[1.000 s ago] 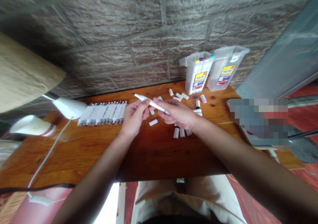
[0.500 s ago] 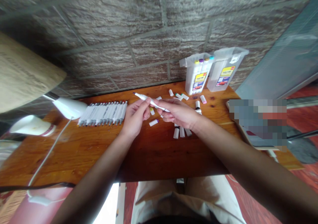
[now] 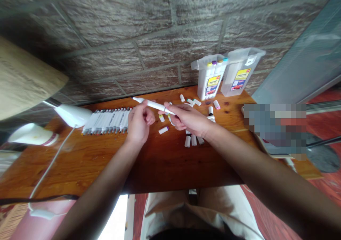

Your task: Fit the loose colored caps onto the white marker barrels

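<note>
A white marker (image 3: 156, 105) is held slanting above the table, its dark tip bare and pointing left. My right hand (image 3: 186, 119) grips its right end between thumb and fingers. My left hand (image 3: 140, 123) has curled fingers, and its thumb presses against the marker close to the tip. Under and around my hands lie loose white marker caps, among them a purple-edged cap (image 3: 163, 130), a yellow-edged cap (image 3: 161, 118) and several pale caps (image 3: 188, 141). To the left of my left hand, a row of white markers (image 3: 106, 121) lies side by side.
Against the brick wall stand a clear case with several markers (image 3: 210, 82) and a second clear case (image 3: 237, 76). A white lamp (image 3: 73, 115), its cord (image 3: 57, 156) and a paper cup (image 3: 34, 134) occupy the left. A blurred-out flat item (image 3: 274, 133) is at the right edge.
The marker has shifted left and lies flatter. My left hand has moved slightly left, its fingers curled more tightly, while my right hand keeps its grip on the marker.
</note>
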Demonstrator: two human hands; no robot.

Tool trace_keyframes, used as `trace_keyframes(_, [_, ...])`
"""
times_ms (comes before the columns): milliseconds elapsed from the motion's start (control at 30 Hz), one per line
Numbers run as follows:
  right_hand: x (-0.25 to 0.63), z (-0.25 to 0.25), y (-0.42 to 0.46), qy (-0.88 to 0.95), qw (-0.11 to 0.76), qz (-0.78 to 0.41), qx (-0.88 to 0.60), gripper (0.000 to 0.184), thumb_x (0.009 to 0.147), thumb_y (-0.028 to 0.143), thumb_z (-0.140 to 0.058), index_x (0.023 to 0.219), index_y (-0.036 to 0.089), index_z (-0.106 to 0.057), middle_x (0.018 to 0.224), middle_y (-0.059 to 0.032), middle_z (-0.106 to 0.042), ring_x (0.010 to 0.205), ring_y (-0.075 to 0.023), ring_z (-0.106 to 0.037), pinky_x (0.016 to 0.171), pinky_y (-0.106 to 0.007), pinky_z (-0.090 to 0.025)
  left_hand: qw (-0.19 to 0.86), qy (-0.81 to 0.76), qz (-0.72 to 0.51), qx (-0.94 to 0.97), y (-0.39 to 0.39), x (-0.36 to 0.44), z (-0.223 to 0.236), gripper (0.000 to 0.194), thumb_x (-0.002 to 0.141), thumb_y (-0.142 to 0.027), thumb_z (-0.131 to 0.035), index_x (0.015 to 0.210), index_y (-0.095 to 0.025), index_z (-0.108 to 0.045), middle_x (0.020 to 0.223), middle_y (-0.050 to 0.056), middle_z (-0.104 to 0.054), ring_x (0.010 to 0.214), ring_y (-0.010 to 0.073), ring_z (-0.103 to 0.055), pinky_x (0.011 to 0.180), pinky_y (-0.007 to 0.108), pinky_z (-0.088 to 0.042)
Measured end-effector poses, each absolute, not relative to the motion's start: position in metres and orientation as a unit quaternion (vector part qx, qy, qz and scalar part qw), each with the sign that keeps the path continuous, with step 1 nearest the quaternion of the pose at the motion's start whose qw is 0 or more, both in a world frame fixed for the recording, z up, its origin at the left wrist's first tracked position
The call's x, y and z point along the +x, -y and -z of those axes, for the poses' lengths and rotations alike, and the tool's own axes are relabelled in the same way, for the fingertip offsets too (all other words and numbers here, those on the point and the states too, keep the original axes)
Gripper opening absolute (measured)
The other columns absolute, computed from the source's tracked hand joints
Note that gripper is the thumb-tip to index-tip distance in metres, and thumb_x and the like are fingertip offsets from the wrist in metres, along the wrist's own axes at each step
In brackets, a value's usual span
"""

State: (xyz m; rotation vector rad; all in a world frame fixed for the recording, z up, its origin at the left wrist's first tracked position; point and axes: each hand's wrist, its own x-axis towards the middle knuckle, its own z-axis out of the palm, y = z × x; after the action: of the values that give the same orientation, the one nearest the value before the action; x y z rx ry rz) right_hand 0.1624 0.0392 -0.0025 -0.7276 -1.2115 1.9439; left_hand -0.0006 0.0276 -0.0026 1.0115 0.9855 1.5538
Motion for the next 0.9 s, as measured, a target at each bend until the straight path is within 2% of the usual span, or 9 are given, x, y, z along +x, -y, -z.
trace_keyframes(100, [0.1628,0.0031,-0.0394,0.473,0.362,-0.754,-0.278,0.041,0.095,0.050,-0.063,0.096,0.010,-0.070,0.048,0.0104,-0.034,0.042,-0.0044,-0.019,0.041,-0.021,-0.012,0.499,-0.412,-0.655,0.390,-0.0287,-0.0012,0.0018,0.026,0.086,-0.034,-0.066,0.068,-0.015,-0.062,0.041,-0.008,-0.033,0.038,0.0055,-0.025,0.042,0.022,-0.022])
trace_keyframes(267, [0.1626,0.0029,-0.0389,0.482,0.356,-0.751,-0.277,0.041,0.098,0.047,-0.059,0.097,0.008,-0.071,0.049,0.0089,-0.037,0.042,-0.0043,-0.021,0.042,-0.021,-0.012,0.479,-0.419,-0.663,0.394,-0.0291,-0.0016,0.0023,0.036,0.087,-0.032,-0.066,0.057,-0.017,-0.052,0.041,-0.007,-0.035,0.038,0.0052,-0.027,0.042,0.022,-0.023])
trace_keyframes(467, [0.1637,0.0042,-0.0400,0.484,0.354,-0.755,-0.266,0.044,0.094,0.051,-0.064,0.098,0.008,-0.071,0.051,0.0092,-0.037,0.043,-0.0044,-0.021,0.043,-0.022,-0.012,0.462,-0.431,-0.657,0.412,-0.0277,0.0003,0.0002,0.032,0.089,-0.042,-0.066,0.070,-0.016,-0.063,0.042,-0.008,-0.034,0.038,0.0054,-0.026,0.042,0.023,-0.023])
trace_keyframes(633, [0.1650,0.0051,-0.0414,0.477,0.358,-0.763,-0.250,0.043,0.090,0.052,-0.069,0.097,0.009,-0.070,0.053,0.0098,-0.035,0.044,-0.0043,-0.020,0.043,-0.022,-0.011,0.469,-0.430,-0.629,0.446,-0.0294,-0.0027,0.0045,0.052,0.087,-0.049,-0.069,0.054,-0.019,-0.042,0.041,-0.007,-0.033,0.039,0.0054,-0.027,0.042,0.024,-0.024])
trace_keyframes(700, [0.1650,0.0052,-0.0414,0.472,0.353,-0.771,-0.241,0.044,0.089,0.052,-0.070,0.097,0.010,-0.070,0.054,0.0102,-0.034,0.044,-0.0043,-0.020,0.043,-0.022,-0.011,0.469,-0.432,-0.619,0.458,-0.0305,-0.0043,0.0057,0.054,0.086,-0.050,-0.070,0.053,-0.020,-0.038,0.041,-0.006,-0.033,0.039,0.0057,-0.028,0.043,0.025,-0.024])
trace_keyframes(900, [0.1636,0.0075,-0.0410,0.477,0.351,-0.768,-0.245,0.039,0.092,0.049,-0.066,0.098,0.010,-0.067,0.055,0.0093,-0.038,0.044,-0.0041,-0.022,0.044,-0.021,-0.014,0.467,-0.433,-0.611,0.470,-0.0305,-0.0051,0.0071,0.039,0.085,-0.052,-0.070,0.067,-0.019,-0.058,0.043,-0.008,-0.033,0.040,0.0066,-0.026,0.043,0.026,-0.022])
